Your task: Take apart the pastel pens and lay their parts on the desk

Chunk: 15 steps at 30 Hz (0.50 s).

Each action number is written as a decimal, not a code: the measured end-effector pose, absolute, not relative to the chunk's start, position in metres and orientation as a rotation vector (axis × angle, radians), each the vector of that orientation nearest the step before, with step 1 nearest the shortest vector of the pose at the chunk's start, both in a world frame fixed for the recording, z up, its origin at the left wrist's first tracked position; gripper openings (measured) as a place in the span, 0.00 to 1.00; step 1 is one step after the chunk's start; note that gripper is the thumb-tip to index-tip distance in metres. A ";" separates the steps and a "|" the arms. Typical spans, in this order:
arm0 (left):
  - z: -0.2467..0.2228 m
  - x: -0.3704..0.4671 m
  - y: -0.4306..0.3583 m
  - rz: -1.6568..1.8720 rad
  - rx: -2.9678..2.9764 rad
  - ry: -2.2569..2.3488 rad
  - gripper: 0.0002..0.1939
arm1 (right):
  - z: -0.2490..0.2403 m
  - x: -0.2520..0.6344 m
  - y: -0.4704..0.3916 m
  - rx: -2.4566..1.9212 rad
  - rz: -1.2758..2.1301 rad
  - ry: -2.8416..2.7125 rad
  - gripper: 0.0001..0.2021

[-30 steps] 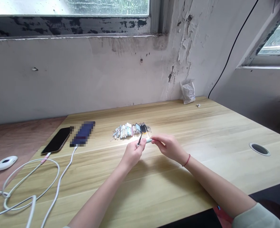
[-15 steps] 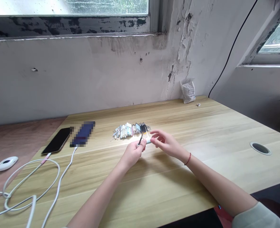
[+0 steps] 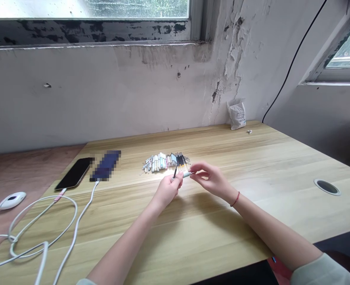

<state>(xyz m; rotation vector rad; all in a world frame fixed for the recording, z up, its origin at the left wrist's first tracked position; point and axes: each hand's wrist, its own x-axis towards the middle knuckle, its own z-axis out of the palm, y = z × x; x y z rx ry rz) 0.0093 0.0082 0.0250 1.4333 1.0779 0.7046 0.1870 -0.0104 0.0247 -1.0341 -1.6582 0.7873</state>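
My left hand (image 3: 166, 190) is closed around a pale green pen barrel (image 3: 186, 174) that points to the right. A thin dark stick, perhaps a pen refill (image 3: 175, 171), stands up from the same hand beside a small white end. My right hand (image 3: 213, 181) pinches a small silvery piece (image 3: 192, 173) at the barrel's right end; its exact kind is too small to tell. Just beyond my hands lie several white and light blue pen barrels (image 3: 159, 162), a row of black refills with orange ends (image 3: 180, 160), and small metal parts (image 3: 188, 160).
Two phones lie at the left, a black one (image 3: 74, 173) and a blurred blue one (image 3: 106, 166), with white cables (image 3: 77, 221) looping forward. A white oval device (image 3: 12, 201) is farther left. A white packet (image 3: 237, 115) leans by the wall; a round grommet (image 3: 327, 187) sits at right.
My right fingers have closed in a pinch at the barrel's right end, where a silvery piece now shows. My left hand keeps its hold. The view has shifted slightly.
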 end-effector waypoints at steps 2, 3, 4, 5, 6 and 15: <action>0.023 0.008 0.009 0.711 1.493 1.091 0.25 | 0.026 0.188 -0.011 -1.054 0.968 -1.606 0.19; 0.022 0.008 0.009 0.712 1.514 1.094 0.25 | 0.027 0.189 -0.010 -1.061 1.062 -1.597 0.19; 0.021 0.007 0.009 0.713 1.524 1.096 0.25 | 0.028 0.190 -0.010 -1.066 1.133 -1.599 0.18; 0.021 0.007 0.009 0.713 1.521 1.097 0.25 | 0.028 0.191 -0.009 -1.069 1.166 -1.601 0.17; 0.021 0.007 0.010 0.713 1.503 1.100 0.25 | 0.028 0.192 -0.008 -1.069 1.164 -1.597 0.17; 0.023 0.014 0.007 0.893 1.175 1.096 0.23 | 0.026 0.186 -0.010 -1.046 1.068 -1.463 0.15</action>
